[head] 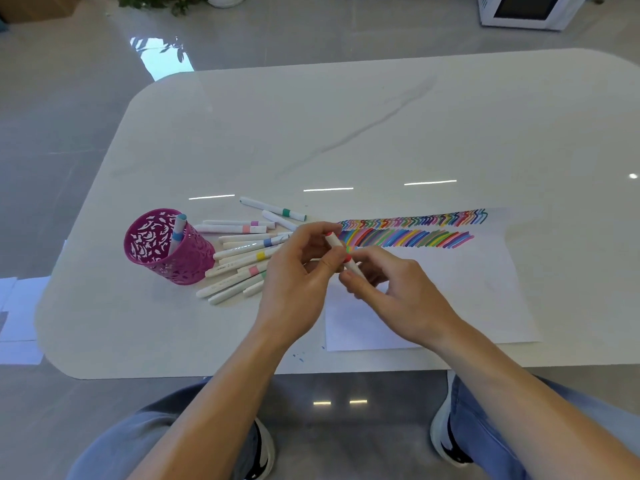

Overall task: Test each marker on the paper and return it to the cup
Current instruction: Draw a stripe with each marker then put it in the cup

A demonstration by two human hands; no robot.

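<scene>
Both hands hold one white marker with a red band [336,244] above the left end of the paper [467,292]. My left hand [301,268] pinches its upper part, and my right hand [391,289] grips the lower end. Whether the cap is on or off I cannot tell. The paper carries two rows of coloured strokes [412,230]. A magenta perforated cup [166,247] stands at the left with one blue-banded marker [177,230] inside. Several white markers [242,258] lie in a loose pile between the cup and my left hand.
The white marble table [346,133] stretches far beyond the paper. Small blue ink spots [299,356] mark its near edge. White sheets [17,306] lie on the floor at the left, and a white microwave [526,10] stands on the floor beyond the table.
</scene>
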